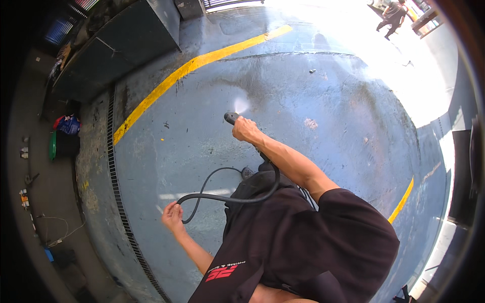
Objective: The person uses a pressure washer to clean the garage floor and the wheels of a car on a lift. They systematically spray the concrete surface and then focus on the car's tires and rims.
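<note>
My right hand [246,129] grips a black spray gun [231,118] held out in front of me, and a white jet of water [241,105] leaves its tip toward the wet blue-grey floor [303,91]. A black hose [222,198] loops from the gun down past my dark shorts. My left hand [173,217] holds that hose lower down, at my left side.
A yellow painted line [182,73] crosses the floor ahead. A grated drain channel [117,187] runs along the left. A dark metal cabinet [121,45] stands at top left, with bags and clutter [65,134] by it. A person [393,16] walks far off in sunlight.
</note>
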Demonstrator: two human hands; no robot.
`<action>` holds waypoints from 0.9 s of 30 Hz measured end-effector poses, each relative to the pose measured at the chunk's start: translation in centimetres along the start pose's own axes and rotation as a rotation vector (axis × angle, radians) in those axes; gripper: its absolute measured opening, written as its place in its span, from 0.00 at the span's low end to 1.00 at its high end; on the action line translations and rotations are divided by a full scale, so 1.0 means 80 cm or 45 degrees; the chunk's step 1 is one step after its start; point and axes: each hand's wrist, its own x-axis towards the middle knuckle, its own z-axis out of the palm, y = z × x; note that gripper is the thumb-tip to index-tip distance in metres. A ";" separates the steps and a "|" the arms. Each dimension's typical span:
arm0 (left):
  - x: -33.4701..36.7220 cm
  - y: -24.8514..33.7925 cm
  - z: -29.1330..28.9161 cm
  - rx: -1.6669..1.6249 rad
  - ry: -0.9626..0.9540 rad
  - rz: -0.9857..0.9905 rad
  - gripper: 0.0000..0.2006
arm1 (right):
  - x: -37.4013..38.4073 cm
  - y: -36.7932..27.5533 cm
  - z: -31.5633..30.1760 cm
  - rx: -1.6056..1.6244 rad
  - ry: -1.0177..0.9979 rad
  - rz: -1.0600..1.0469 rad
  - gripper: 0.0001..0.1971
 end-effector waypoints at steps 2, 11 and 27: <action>0.012 0.002 0.017 -0.016 -0.005 -0.014 0.10 | 0.012 -0.001 -0.020 -0.004 -0.015 0.027 0.17; 0.104 0.069 0.114 0.027 -0.009 0.117 0.11 | 0.152 -0.048 -0.080 0.140 0.092 -0.223 0.18; 0.163 0.215 0.266 0.074 -0.048 0.327 0.15 | 0.340 0.016 -0.228 0.296 0.383 0.173 0.17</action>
